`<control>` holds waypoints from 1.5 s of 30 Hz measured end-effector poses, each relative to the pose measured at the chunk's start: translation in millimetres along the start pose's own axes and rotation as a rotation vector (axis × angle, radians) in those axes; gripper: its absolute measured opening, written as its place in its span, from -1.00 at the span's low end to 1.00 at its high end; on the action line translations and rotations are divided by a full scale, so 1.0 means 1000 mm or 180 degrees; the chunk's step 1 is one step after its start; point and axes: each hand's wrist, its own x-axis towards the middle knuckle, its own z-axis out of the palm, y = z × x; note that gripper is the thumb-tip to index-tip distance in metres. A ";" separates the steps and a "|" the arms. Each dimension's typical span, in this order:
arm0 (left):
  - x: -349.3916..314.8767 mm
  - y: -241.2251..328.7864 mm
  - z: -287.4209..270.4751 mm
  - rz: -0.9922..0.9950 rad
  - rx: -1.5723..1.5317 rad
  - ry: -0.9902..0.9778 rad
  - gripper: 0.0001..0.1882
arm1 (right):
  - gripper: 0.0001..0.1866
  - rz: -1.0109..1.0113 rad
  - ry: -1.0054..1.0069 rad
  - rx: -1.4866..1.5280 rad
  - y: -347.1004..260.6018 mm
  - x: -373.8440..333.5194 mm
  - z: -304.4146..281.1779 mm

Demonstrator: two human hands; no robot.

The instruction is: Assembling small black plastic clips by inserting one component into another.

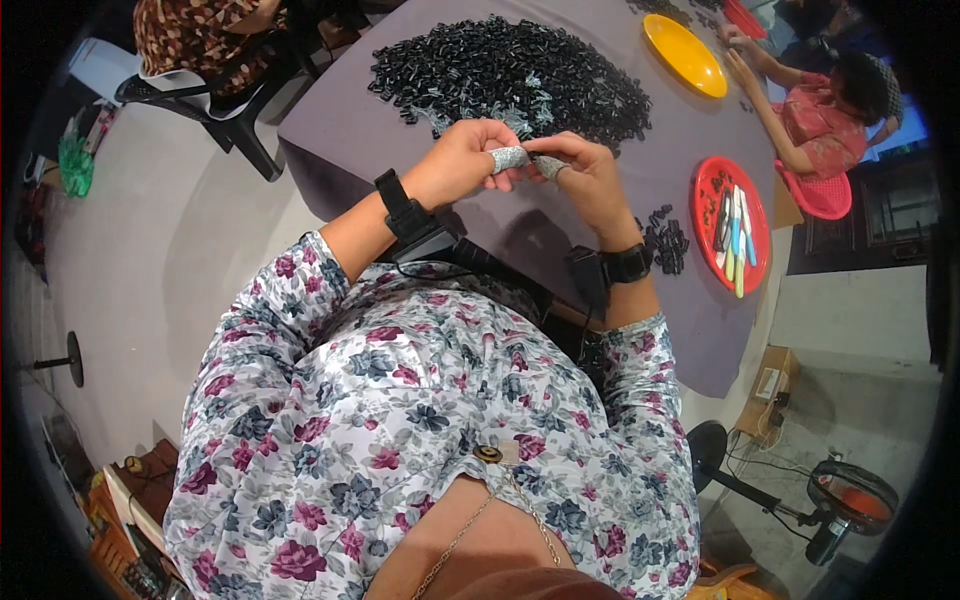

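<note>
In front of my chest, my left hand (468,162) and my right hand (588,182) meet with fingertips pinched together. A small dark piece (531,156) shows between them; the fingers hide most of it. Speckled grey wraps cover a finger on each hand. Just beyond, a large heap of small black pieces (500,75) covers the far part of the table, with some clear or pale pieces (535,103) among its near edge. To the right of my right wrist lies a smaller pile of black pieces (665,240).
On the purple-grey tablecloth (340,120), a red plate (704,232) holds several knife-like tools and dark bits. Farther off is a yellow plate (684,55). Another person (825,115) sits at the right, one more at the upper left near a dark chair (235,130). A fan (850,500) stands lower right.
</note>
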 end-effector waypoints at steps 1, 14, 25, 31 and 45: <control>0.000 0.001 0.001 -0.0001 0.0030 0.0009 -0.84 | -0.71 -0.0050 -0.0049 -0.0106 -0.001 0.000 0.000; 0.001 0.000 0.003 -0.0201 -0.0076 -0.0154 -0.83 | -0.72 0.0151 -0.0074 -0.0117 -0.005 0.000 -0.004; 0.001 -0.002 0.002 -0.0264 -0.0195 -0.0116 -0.84 | -0.81 0.0415 -0.0084 0.0208 -0.004 -0.003 -0.001; -0.001 -0.002 -0.001 -0.0057 -0.0129 -0.0286 -0.83 | -0.82 0.0598 -0.0127 0.0292 -0.006 -0.005 0.000; -0.001 -0.001 -0.012 -0.0440 -0.0828 -0.0616 -0.80 | -0.54 0.0104 -0.0350 -0.0462 -0.015 -0.012 0.014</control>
